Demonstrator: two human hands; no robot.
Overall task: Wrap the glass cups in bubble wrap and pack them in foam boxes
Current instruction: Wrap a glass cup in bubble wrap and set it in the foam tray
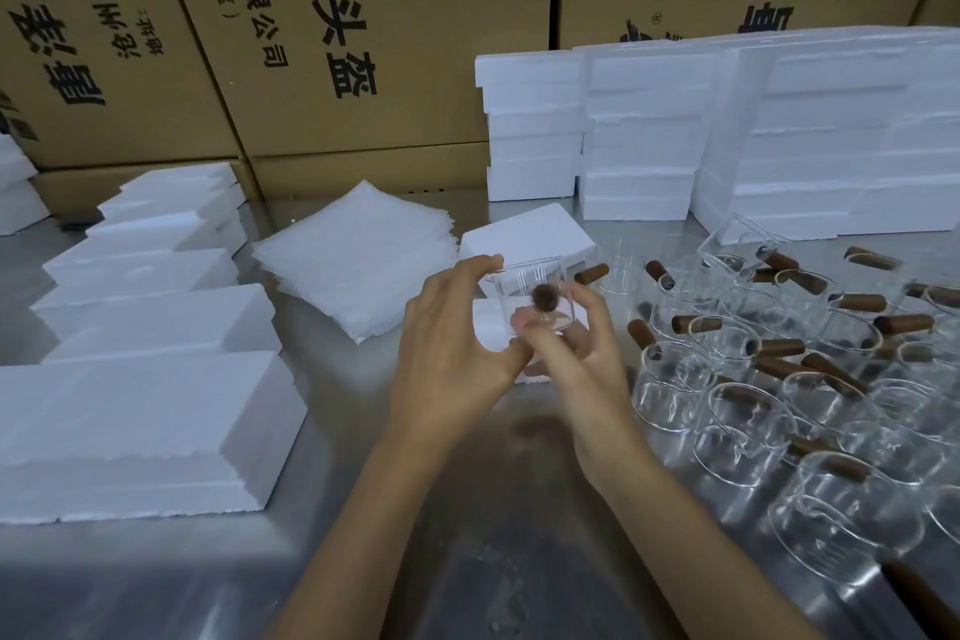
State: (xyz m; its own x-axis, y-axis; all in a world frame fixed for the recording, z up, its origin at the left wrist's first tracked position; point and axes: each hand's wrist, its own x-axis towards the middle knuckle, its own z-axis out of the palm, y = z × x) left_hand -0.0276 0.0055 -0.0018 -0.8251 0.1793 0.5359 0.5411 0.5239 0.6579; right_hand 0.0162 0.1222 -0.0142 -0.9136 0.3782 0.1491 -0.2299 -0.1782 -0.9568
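- Head view: we've got one glass cup (530,294) up off the metal table (363,509), held between both hands, its brown handle end pointing back at us.
- Our left hand (457,343) pinches the cup's left rim, fingers curled up over the top edge.
- Our right hand (576,353) grips it from the right and underneath, fingertips wrapped round the near side.
- Right behind the cup sits an open foam box (524,234); just left of that is the bubble wrap stack (353,255).
- The rest of the glass cups (779,369) crowd the right side of the table.
- Foam lids (140,307) line the left, stacked foam boxes (727,130) stand at the back right, and cardboard cartons (311,16) are behind it all.
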